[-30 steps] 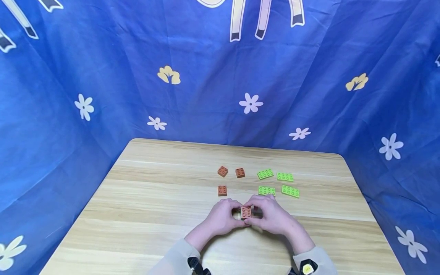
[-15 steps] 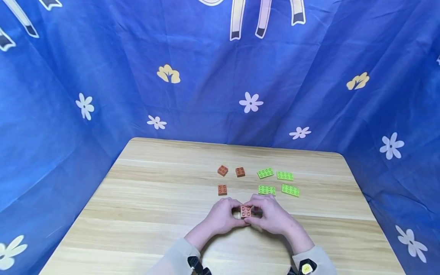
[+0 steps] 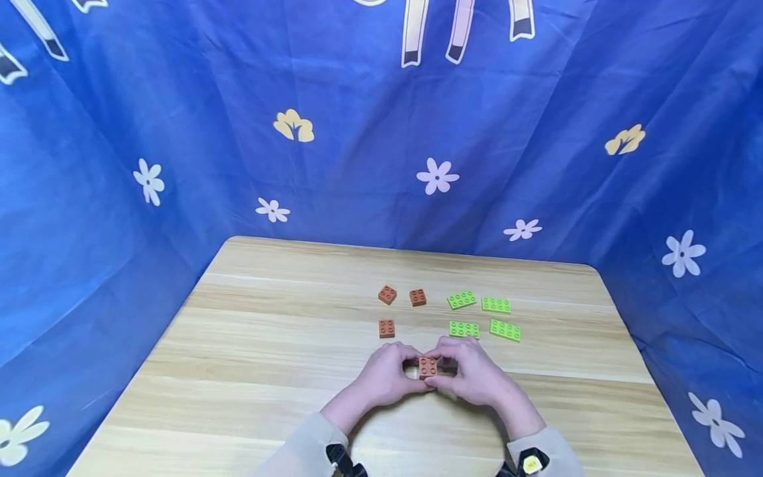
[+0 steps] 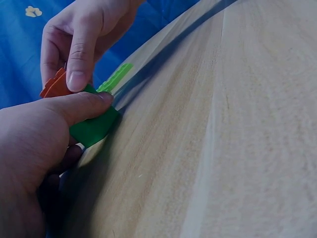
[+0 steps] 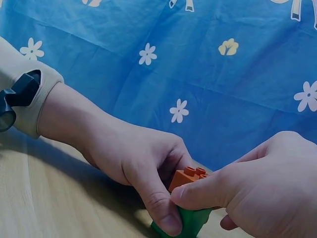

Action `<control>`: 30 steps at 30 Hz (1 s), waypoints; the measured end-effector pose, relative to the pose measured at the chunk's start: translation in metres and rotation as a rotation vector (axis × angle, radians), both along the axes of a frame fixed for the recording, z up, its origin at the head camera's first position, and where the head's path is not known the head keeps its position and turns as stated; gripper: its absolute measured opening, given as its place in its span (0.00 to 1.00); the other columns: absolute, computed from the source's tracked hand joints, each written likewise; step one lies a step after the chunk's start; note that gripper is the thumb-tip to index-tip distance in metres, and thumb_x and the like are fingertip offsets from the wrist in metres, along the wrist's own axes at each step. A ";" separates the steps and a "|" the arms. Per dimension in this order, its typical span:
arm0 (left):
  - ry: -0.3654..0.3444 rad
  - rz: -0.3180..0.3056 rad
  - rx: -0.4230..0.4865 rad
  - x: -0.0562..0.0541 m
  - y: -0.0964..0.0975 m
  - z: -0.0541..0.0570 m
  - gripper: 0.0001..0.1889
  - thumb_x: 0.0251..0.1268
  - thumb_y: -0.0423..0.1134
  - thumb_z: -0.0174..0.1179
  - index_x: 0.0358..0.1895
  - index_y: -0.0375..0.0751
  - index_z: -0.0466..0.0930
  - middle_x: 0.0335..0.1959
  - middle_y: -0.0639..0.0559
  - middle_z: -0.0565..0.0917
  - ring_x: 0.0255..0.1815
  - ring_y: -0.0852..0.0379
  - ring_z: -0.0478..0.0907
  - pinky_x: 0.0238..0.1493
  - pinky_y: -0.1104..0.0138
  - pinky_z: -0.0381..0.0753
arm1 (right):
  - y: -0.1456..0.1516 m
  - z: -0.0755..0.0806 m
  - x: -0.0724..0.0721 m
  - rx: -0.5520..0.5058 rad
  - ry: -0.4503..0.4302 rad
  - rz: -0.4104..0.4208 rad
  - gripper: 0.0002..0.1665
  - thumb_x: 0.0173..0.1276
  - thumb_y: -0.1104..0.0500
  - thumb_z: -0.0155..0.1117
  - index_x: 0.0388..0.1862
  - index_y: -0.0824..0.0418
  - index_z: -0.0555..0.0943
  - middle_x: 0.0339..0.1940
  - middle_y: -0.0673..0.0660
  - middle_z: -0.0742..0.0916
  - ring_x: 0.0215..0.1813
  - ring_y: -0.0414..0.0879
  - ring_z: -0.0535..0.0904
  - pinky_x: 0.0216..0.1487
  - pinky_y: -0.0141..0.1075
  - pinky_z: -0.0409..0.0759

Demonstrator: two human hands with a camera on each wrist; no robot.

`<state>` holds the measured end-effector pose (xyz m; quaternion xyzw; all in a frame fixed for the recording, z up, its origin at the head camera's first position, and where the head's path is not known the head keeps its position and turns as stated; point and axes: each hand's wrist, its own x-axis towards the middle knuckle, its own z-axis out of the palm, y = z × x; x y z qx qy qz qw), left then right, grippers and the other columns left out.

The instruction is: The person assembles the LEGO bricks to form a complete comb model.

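In the head view, the person's left hand point(image 3: 384, 376) and right hand point(image 3: 475, 372) meet over the near part of a pale wood-grain table point(image 3: 238, 358), slightly right of its middle. Between their fingertips is an orange-brown square plastic brick with four studs on top point(image 3: 428, 367). Farther off lie three loose orange-brown square bricks: one turned askew at the far left point(image 3: 387, 295), one to its right point(image 3: 418, 297) and one nearer point(image 3: 387, 328). To the right of these are four flat lime-green oblong plates with eight studs each: two far point(image 3: 461, 300) point(image 3: 496, 305) and two nearer point(image 3: 464, 329) point(image 3: 505, 330). A blue curtain with white flowers point(image 3: 357, 179) hangs beyond the table.

In the left wrist view, the left hand is clamped on a dark green plastic block point(image 4: 96, 128), its thumb across one side. The right hand reaches in from the far side, its thumb and fingers pinching the orange-brown brick at the green block's upper end.

In the right wrist view, the brick sits on top of the green block, studs up; whether it is fully pressed down cannot be told. The right thumb lies against the brick, the left thumb against the block. A pale sleeve point(image 5: 25, 64) and black wrist device point(image 5: 22, 94) show at left.
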<state>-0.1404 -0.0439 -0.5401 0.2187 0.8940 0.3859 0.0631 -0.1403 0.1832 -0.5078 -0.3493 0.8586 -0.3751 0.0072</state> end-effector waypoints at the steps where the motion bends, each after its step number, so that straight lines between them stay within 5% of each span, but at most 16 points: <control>1: 0.002 -0.001 0.002 0.000 0.000 0.000 0.21 0.50 0.58 0.83 0.48 0.60 0.92 0.39 0.72 0.86 0.42 0.66 0.79 0.51 0.62 0.77 | 0.000 0.000 0.000 0.001 -0.002 -0.002 0.20 0.60 0.53 0.85 0.51 0.48 0.90 0.35 0.37 0.85 0.37 0.46 0.81 0.49 0.42 0.68; 7: 0.024 -0.005 0.009 0.000 0.001 -0.001 0.20 0.50 0.58 0.83 0.47 0.59 0.92 0.41 0.69 0.87 0.43 0.65 0.79 0.52 0.60 0.78 | 0.000 -0.001 -0.002 0.030 0.008 -0.009 0.20 0.59 0.53 0.85 0.51 0.47 0.90 0.32 0.46 0.86 0.34 0.46 0.80 0.48 0.42 0.68; 18: 0.003 0.002 0.003 -0.001 0.001 -0.002 0.21 0.49 0.56 0.83 0.47 0.60 0.93 0.40 0.70 0.86 0.44 0.66 0.79 0.53 0.60 0.78 | -0.002 0.001 -0.007 0.081 0.018 0.018 0.17 0.59 0.49 0.84 0.47 0.46 0.92 0.28 0.45 0.83 0.29 0.38 0.74 0.45 0.40 0.67; 30: 0.030 -0.013 0.006 0.000 0.001 -0.001 0.19 0.52 0.56 0.82 0.47 0.60 0.92 0.41 0.70 0.87 0.43 0.66 0.79 0.52 0.61 0.79 | 0.002 -0.009 -0.003 -0.022 -0.051 0.026 0.21 0.64 0.52 0.82 0.55 0.51 0.89 0.34 0.48 0.84 0.33 0.46 0.78 0.36 0.33 0.75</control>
